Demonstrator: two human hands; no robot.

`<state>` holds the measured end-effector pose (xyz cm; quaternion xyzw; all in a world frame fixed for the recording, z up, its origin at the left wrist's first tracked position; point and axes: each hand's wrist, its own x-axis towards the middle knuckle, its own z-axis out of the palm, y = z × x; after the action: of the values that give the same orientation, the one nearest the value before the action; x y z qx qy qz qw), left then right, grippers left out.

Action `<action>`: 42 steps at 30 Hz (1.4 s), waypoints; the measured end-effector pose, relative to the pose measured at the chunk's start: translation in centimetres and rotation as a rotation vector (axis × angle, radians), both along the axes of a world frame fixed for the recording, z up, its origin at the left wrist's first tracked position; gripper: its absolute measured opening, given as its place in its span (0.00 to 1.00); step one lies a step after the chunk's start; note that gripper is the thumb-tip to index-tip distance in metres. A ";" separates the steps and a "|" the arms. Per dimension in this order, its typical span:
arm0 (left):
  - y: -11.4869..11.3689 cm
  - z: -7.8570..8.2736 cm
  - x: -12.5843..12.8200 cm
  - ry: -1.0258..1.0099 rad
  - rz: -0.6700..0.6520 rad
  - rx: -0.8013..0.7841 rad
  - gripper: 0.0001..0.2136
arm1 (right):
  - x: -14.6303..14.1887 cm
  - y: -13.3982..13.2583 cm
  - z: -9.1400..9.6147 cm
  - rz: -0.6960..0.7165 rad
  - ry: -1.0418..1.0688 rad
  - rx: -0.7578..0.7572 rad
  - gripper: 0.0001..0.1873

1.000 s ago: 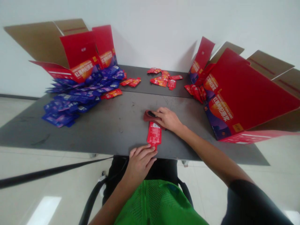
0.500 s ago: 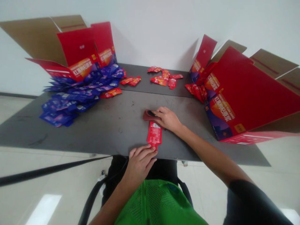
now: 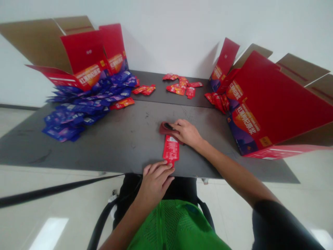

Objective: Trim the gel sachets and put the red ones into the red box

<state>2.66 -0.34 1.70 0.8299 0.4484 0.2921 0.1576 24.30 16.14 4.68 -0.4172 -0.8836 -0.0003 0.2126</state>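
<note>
Head view: over the last second neither hand has shifted appreciably, and the red sachet holds its position on the dark grey counter; only the camera framing has drifted slightly. The sachet lies lengthwise between the hands. The right hand rests flat and unclenched over a dark red folded piece at the sachet's upper end (whether that piece belongs to the sachet cannot be told). The left hand lies relaxed, its fingertips touching the sachet's lower end with no visible grip. Beyond lie a pile of blue sachets and loose red sachets, between an open red carton and another.
</note>
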 end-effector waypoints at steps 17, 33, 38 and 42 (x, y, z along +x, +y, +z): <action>7.4 3.8 6.5 0.318 0.350 0.046 0.20 | 5.7 0.4 1.7 -0.047 0.064 -0.083 0.17; 16.5 8.9 4.5 -0.161 0.268 -0.228 0.18 | 7.4 0.3 2.4 -0.111 0.031 -0.085 0.15; 22.9 10.6 11.5 -0.695 0.085 -0.355 0.11 | 6.5 0.3 1.5 -0.052 0.018 -0.096 0.18; 27.2 10.9 18.7 -0.845 0.008 -0.521 0.08 | 6.4 0.3 1.6 -0.034 0.049 -0.108 0.17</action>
<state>21.40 26.88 12.62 0.5703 0.4065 0.4818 0.5267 30.68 16.46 6.23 -0.4430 -0.8696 0.0538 0.2113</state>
